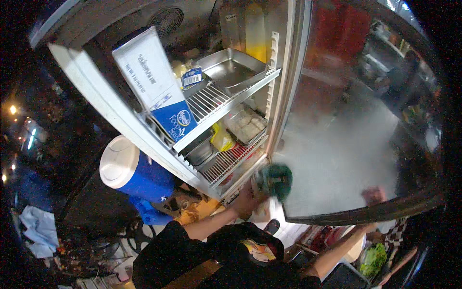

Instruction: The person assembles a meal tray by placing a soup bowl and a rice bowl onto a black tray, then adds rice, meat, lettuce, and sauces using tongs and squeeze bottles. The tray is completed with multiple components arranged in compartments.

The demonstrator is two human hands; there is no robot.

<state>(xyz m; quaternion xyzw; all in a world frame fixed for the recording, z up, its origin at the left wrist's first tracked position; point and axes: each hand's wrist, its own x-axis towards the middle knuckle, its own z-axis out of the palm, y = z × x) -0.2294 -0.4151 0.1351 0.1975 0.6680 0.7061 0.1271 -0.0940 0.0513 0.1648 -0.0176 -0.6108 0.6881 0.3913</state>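
Note:
My left hand (249, 198) is at the lower front of an open upright fridge, smeared by motion. It is closed on a dark green object (275, 181), whose kind I cannot make out. A white blurred piece (272, 207) shows just below it. On the right, my right forearm (339, 250) reaches up to the near edge of the fogged glass door (341, 159). My right hand (373, 196) shows only as a blurred reddish patch at the glass; its fingers are unclear.
Wire shelves (211, 102) hold a tall white-and-blue carton (149, 72), a steel pan (231, 67), a yellow bag (222, 138) and a clear tray of pale food (248, 126). A blue drink cooler (144, 168) stands left; green lettuce (373, 259) lies lower right.

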